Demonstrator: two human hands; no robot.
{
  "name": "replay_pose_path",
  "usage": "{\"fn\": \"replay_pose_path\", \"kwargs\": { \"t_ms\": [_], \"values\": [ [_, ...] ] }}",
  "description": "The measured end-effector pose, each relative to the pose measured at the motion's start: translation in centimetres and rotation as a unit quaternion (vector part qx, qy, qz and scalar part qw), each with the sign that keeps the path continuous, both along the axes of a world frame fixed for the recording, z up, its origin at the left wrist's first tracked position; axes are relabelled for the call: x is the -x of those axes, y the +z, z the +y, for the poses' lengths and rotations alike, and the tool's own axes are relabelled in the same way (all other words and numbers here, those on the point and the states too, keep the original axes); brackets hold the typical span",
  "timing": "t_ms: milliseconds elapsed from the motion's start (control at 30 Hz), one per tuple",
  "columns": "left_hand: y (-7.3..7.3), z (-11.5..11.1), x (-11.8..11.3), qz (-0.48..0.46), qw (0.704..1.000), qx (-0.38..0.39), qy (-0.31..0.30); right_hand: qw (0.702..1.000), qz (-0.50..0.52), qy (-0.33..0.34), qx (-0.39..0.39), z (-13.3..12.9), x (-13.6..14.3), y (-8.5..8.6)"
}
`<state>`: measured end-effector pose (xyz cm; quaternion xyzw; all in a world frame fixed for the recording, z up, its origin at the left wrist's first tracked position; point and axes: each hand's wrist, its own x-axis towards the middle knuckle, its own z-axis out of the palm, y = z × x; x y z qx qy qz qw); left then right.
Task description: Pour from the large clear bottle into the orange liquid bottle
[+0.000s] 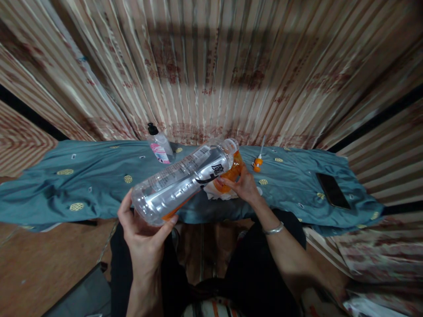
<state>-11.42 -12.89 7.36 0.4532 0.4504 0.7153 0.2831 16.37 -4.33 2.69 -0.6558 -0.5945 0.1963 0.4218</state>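
My left hand (145, 231) grips the base of a large clear plastic bottle (185, 178) with black lettering and a barcode. The bottle is tilted, its neck up to the right and close over an orange bottle (234, 169). My right hand (245, 184) is wrapped round that orange bottle, which stands on or just above a crumpled white tissue (218, 193). The orange bottle's mouth is hidden behind the clear one. An orange pump head (257, 164) with a thin clear tube lies to the right on the cloth.
A clear bottle with a black cap and pink label (160, 145) stands at the back left. A black phone (332, 189) lies at the right. Teal cloth with yellow pineapples (99, 180) covers the narrow table. A striped curtain (211, 66) hangs right behind it.
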Motion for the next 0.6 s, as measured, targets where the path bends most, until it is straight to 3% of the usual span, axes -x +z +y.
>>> {"fn": "replay_pose_path", "kwargs": {
  "t_ms": [600],
  "values": [
    [0.30, -0.06, -0.25, -0.009, 1.000, 0.013, 0.008, 1.000, -0.002, -0.004, -0.001, -0.06, 0.00, 0.04]
  ]
}}
